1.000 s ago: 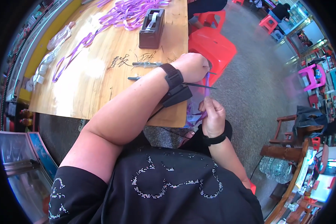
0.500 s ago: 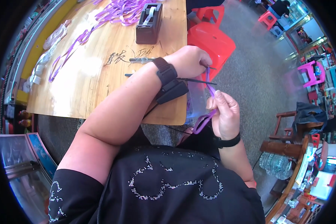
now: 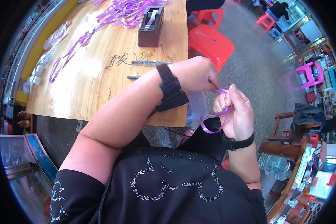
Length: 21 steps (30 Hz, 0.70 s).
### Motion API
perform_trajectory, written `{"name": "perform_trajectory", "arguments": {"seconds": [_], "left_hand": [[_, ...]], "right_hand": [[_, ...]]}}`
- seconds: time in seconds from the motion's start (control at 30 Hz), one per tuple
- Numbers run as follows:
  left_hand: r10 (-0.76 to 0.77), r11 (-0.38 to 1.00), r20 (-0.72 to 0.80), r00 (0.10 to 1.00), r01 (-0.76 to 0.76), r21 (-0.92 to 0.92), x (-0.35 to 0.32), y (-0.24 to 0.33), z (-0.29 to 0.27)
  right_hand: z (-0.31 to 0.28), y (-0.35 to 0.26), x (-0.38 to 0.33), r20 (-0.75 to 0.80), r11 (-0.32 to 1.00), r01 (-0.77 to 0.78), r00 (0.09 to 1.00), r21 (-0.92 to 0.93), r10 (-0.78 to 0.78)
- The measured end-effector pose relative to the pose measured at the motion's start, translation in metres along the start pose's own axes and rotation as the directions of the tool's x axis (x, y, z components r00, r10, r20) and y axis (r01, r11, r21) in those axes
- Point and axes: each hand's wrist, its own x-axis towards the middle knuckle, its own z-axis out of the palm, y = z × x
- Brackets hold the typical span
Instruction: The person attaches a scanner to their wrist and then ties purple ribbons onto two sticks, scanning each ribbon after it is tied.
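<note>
Head view: both hands meet just past the wooden table's (image 3: 100, 74) near right corner. Left hand (image 3: 196, 74) pinches the purple ribbon (image 3: 212, 125); right hand (image 3: 237, 115) closes around its loop. Looks like loop-shaping; tightening needs a gentle pull.

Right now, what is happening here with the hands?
A person seated at a wooden table works a purple ribbon between both hands. The left hand pinches one end, and the right hand holds its loop off the table's edge. More purple ribbons and a tape dispenser lie on the table.
</note>
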Motion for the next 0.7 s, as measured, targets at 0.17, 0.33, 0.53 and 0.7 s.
{"name": "perform_trajectory", "arguments": {"seconds": [0.17,0.33,0.53,0.7], "left_hand": [[-0.165,0.978,-0.111,0.98,0.148,-0.147,-0.001,-0.009,0.004],[-0.635,0.696,-0.015,0.772,0.564,-0.443,0.011,-0.001,-0.007],[-0.695,0.558,0.002,0.719,0.542,-0.629,0.017,-0.018,-0.003],[-0.689,0.614,-0.116,0.716,0.491,-0.618,0.02,-0.029,-0.007]], "right_hand": [[0.0,-0.034,0.026,0.132,0.997,0.077,0.989,-0.032,-0.072],[-0.061,-0.059,0.098,-0.082,0.975,0.204,0.974,-0.088,-0.211],[-0.104,0.017,0.077,-0.111,0.934,0.106,0.982,-0.34,-0.152],[-0.049,0.013,0.076,0.003,0.811,0.158,0.982,-0.564,-0.19]]}}
